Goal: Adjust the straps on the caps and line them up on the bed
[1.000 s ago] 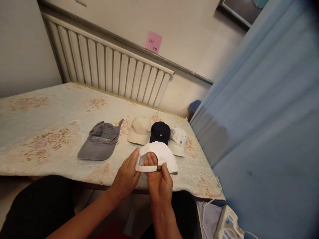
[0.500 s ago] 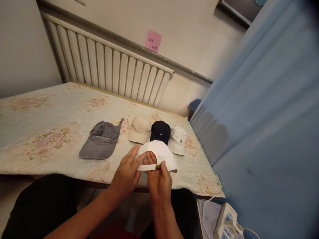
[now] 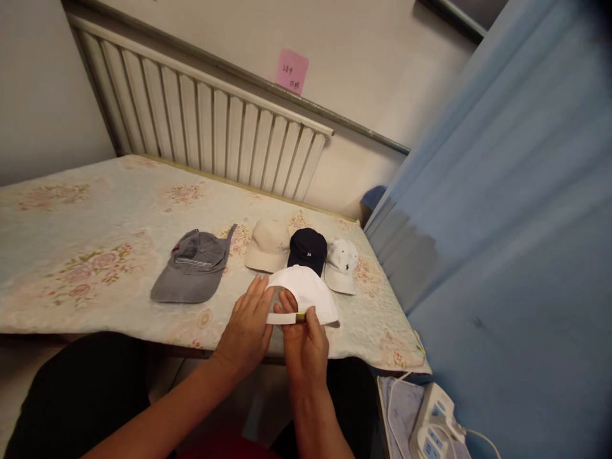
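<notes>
Both hands hold a white baseball cap (image 3: 310, 294) above the table's front edge, its back opening and strap facing me. My left hand (image 3: 248, 319) is closed on the cap's left side, where the strap begins. My right hand (image 3: 306, 338) has its thumb by the brass buckle (image 3: 301, 317), with its fingers inside the back opening. Just beyond the held cap lie a beige cap (image 3: 268, 245), a black cap (image 3: 308, 247) and a white cap with a small dark logo (image 3: 341, 266), side by side. A grey cap (image 3: 194, 268) rests to the left with its strap end sticking up.
A floral cloth (image 3: 119, 210) covers the table. Behind it are a radiator (image 3: 205, 118) and a pink note (image 3: 291, 71) on the wall. A blue curtain (image 3: 497, 242) hangs at the right. Lower right, a power strip (image 3: 433, 421) with cables sits on a small surface.
My left hand has shifted slightly on the cap's left side, its fingers now lying closer together. The view has tilted a little; the caps on the table stay put.
</notes>
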### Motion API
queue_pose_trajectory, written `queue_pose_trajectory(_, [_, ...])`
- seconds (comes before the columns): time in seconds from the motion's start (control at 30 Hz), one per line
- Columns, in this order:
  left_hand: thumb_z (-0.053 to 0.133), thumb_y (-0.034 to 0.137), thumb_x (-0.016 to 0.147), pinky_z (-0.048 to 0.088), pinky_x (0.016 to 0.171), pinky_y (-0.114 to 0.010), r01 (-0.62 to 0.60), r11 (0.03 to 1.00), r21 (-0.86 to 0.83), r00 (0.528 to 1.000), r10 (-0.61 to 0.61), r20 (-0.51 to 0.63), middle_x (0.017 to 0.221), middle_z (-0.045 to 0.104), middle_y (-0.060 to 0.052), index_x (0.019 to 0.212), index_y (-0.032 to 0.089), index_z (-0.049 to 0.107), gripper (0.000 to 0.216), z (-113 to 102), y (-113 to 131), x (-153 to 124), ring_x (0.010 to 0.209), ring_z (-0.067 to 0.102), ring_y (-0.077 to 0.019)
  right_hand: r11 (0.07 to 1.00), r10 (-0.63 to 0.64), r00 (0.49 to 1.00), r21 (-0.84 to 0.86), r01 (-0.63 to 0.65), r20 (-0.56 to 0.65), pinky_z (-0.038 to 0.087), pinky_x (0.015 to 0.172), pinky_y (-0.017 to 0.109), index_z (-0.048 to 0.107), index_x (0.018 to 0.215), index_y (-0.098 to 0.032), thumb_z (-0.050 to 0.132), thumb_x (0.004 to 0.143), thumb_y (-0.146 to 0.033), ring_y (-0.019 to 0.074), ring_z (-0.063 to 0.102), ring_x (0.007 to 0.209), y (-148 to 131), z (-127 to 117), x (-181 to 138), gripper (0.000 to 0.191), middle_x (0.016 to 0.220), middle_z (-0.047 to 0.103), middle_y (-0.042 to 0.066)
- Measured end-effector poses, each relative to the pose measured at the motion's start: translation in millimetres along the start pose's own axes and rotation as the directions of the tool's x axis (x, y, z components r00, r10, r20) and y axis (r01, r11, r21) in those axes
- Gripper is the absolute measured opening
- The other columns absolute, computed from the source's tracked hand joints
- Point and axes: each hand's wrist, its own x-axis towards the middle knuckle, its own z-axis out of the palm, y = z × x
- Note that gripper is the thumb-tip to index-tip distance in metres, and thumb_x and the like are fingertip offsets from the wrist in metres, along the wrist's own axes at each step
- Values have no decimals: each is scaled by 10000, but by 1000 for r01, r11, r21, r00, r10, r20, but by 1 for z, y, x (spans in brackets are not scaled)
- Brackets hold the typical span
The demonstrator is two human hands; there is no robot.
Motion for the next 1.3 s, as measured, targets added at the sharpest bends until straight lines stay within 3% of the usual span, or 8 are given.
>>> queue_pose_trajectory(0.5, [409,102,852,400,1037,-525,-6,999,-42,1000,5,-29,1417,406,-233,1386,114,289,547,0,-3,-1,1367,323,-327,1000,-25,997,5,25,-76,429,1002,519,481,1239,-184,601,834,-316,251,687,981,-8,2,1,443,1078,702,82])
queue_pose_trajectory(0.83, [399,100,861,384,1062,-504,39,997,-67,999,-40,-17,1419,408,-235,1371,88,342,513,3,-11,0,1360,341,-300,999,-45,999,-10,45,-2,456,953,548,517,1223,-160,594,849,-316,267,694,951,-9,7,7,413,1061,708,108])
queue_pose_trajectory(1.3, [391,109,852,400,1060,-470,131,979,-156,991,-130,18,1420,425,-226,1351,63,397,501,16,-28,10,1331,399,-280,975,-83,996,-207,86,23,519,874,440,534,1144,-129,607,829,-349,229,704,907,-8,21,31,391,1016,719,117])
